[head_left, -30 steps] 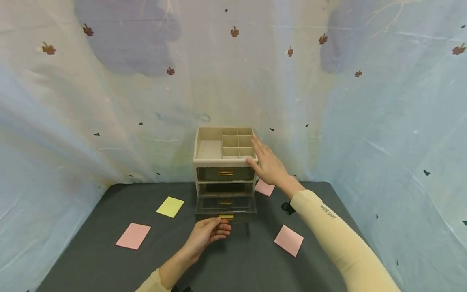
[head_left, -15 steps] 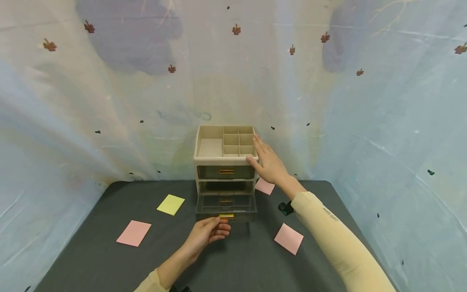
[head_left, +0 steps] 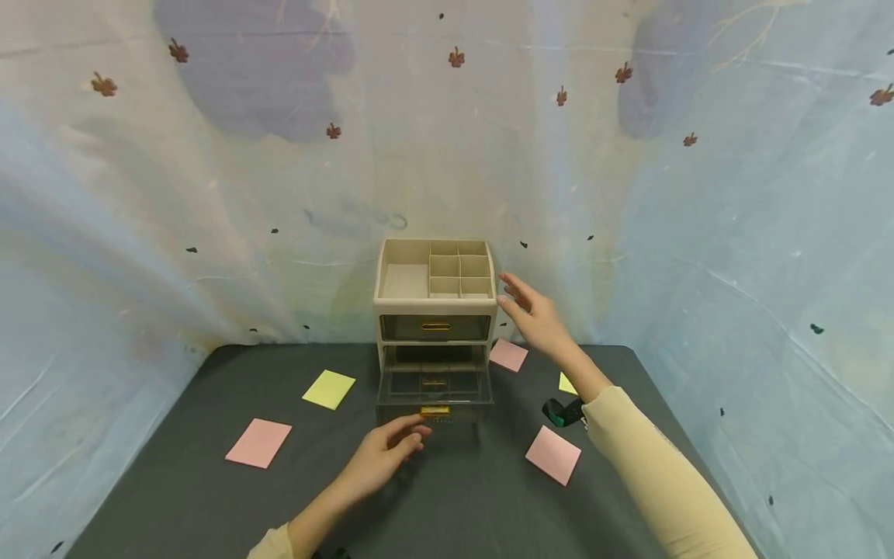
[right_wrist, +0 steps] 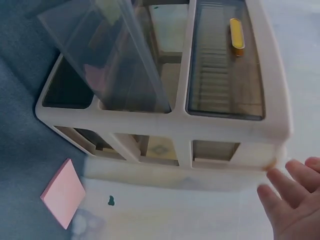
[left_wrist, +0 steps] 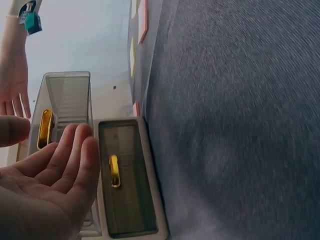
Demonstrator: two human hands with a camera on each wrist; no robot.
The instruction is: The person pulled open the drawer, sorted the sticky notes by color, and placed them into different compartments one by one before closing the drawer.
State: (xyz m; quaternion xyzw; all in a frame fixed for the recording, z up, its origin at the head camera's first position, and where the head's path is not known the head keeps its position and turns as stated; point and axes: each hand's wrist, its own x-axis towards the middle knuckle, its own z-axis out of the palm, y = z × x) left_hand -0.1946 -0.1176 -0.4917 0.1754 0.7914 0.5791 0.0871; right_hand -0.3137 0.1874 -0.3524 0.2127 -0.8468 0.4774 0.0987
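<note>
Your left hand (head_left: 377,462), grasping nothing, is just beside the pulled-out middle drawer (head_left: 469,414)'s gold handle (head_left: 435,411); your right hand (head_left: 538,314), also relaxed, is beside the cream drawer organizer (head_left: 436,307); brace its frame whenever sliding the drawer.

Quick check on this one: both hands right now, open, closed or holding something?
Left hand: open, holding nothing, near the gold handle of the pulled-out drawer.
Right hand: open, holding nothing, beside the drawer unit.
</note>
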